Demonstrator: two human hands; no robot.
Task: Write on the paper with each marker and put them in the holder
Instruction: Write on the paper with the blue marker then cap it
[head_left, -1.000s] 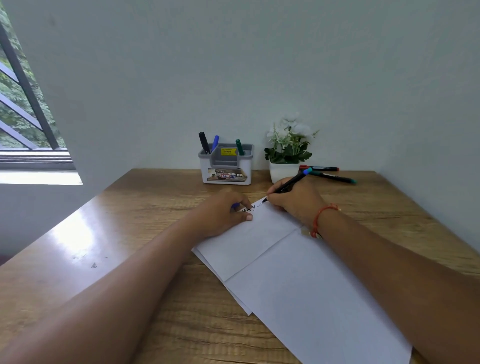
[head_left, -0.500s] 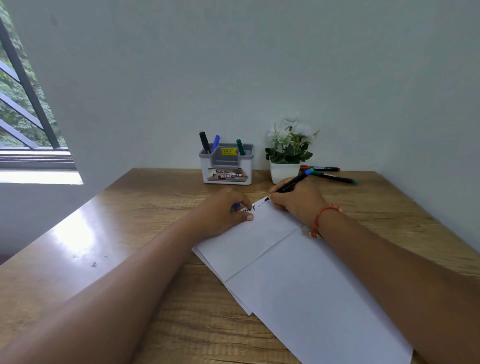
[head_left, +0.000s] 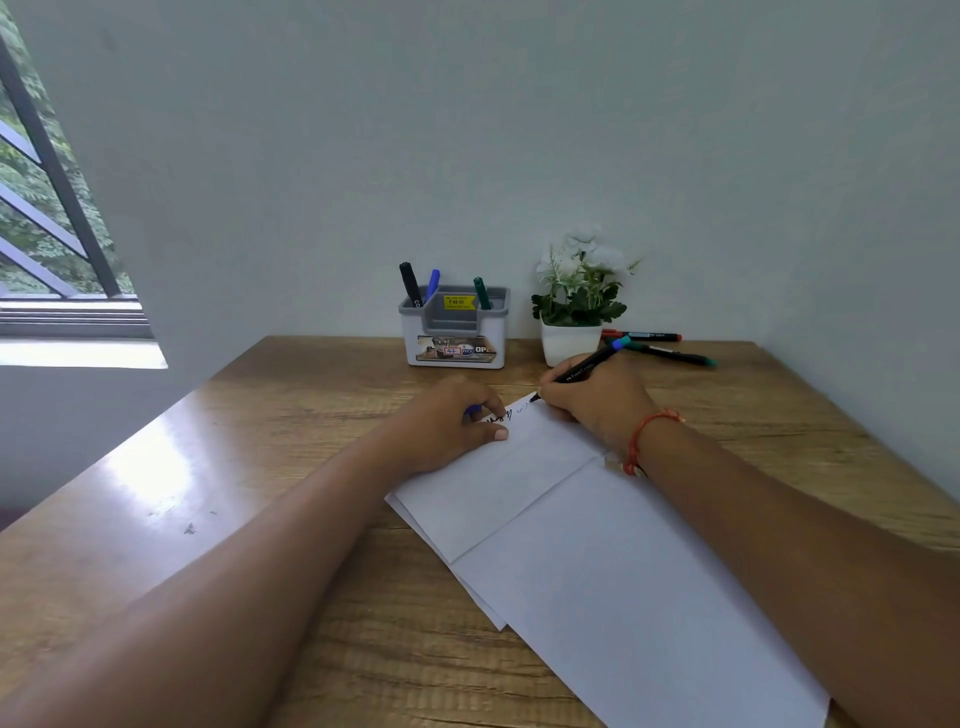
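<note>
A small potted plant (head_left: 577, 291) stands just beyond the right hand (head_left: 597, 402), its white blossoms and dark green leaves rising from a square white pot (head_left: 567, 344) set close to the pale wall (head_left: 519, 130). The wooden desk (head_left: 311, 415) spreads out under both hands, its grain running crosswise. Well to the left of the left hand (head_left: 447, 426) a bright patch of glare (head_left: 150, 467) lies on the wood, and a few dark scuff marks (head_left: 189, 529) sit nearer the desk's front edge. Farther left again is a window (head_left: 31, 249) with dark slanted bars (head_left: 57, 171), green foliage (head_left: 21, 171) behind them, and a sunlit sill (head_left: 78, 354) below.
</note>
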